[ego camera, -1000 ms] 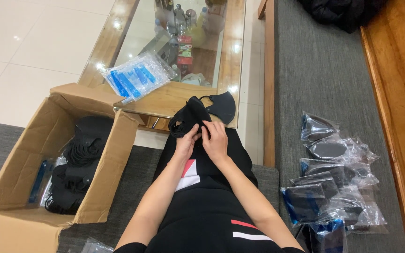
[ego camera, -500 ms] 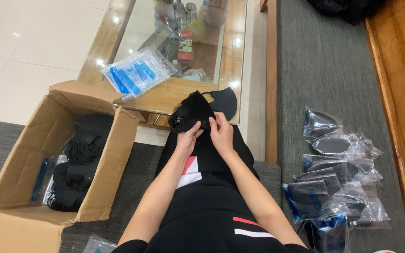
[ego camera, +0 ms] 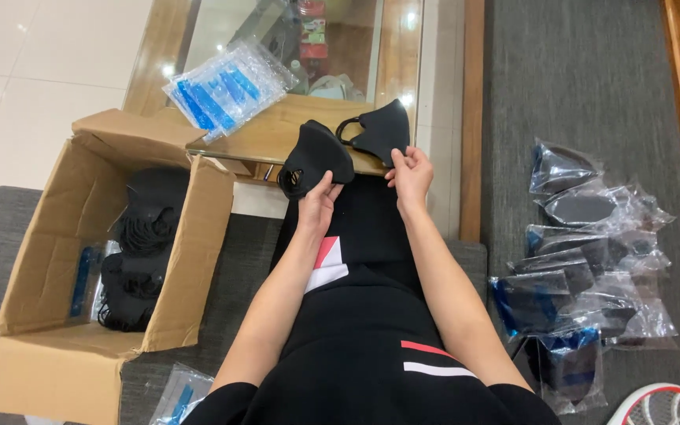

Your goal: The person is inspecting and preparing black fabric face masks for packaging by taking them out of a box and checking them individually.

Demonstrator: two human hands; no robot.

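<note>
My left hand pinches the lower edge of a black fabric face mask, held up over my knees. My right hand grips a second black face mask by its lower corner, a little higher and to the right. The two masks are apart, side by side, in front of the wooden edge of a glass-topped table. My legs in black clothing lie below the hands.
An open cardboard box on my left holds a heap of black masks. Several clear bags with packed masks lie on the grey mat at my right. A stack of blue-printed plastic bags rests on the table.
The masks were bunched together between both hands; now my hands have moved apart, each holding one separate mask.
</note>
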